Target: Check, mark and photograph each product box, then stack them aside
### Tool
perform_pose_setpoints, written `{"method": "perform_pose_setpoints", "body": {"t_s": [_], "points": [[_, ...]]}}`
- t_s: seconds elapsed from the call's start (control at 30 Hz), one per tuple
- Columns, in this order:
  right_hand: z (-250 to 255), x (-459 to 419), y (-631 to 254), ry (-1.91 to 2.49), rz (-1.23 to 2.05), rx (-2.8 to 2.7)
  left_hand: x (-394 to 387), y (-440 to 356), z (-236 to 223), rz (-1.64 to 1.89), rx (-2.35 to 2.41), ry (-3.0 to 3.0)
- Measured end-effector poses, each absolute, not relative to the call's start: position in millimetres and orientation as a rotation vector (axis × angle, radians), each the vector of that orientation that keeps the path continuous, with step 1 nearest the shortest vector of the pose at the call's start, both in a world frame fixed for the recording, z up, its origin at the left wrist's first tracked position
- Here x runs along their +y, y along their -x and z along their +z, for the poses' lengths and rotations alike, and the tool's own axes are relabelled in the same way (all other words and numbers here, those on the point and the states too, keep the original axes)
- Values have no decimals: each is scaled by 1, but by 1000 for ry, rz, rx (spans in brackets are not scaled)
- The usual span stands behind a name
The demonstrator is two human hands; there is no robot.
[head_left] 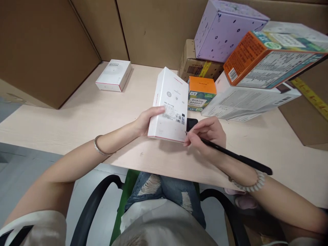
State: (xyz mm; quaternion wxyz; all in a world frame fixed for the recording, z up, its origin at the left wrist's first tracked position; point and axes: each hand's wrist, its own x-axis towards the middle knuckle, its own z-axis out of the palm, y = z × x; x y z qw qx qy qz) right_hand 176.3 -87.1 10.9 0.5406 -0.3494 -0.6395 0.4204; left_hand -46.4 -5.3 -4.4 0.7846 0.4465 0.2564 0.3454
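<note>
My left hand [147,121] grips the left edge of a white box [170,99], thumb on its printed face. The box is tilted up above the table, with a red line along its lower edge. My right hand [207,135] is closed around a long, slim black pen-like tool [238,157]. Its thin tip is by the box's lower right corner; whether it touches is unclear. The tool's far end lies over my right wrist. A small black object [192,123] shows behind the box, partly hidden.
A white power bank box [112,75] lies at the back left of the table [77,119]. Right of centre stand an orange-topped Binking box [202,94], a brown carton [189,65], a purple box [225,30] and an orange box [246,58] on a white one [235,99]. Cardboard walls the back.
</note>
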Motion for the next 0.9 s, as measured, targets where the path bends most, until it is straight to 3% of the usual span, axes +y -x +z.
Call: {"method": "perform_pose_setpoints", "body": {"t_s": [0.33, 0.9], "points": [[14, -81, -168, 1026, 916, -1654, -18, 32, -7, 1159, 615, -1017], [17, -85, -167, 949, 611, -1874, -28, 30, -9, 1231, 672, -1119]]}}
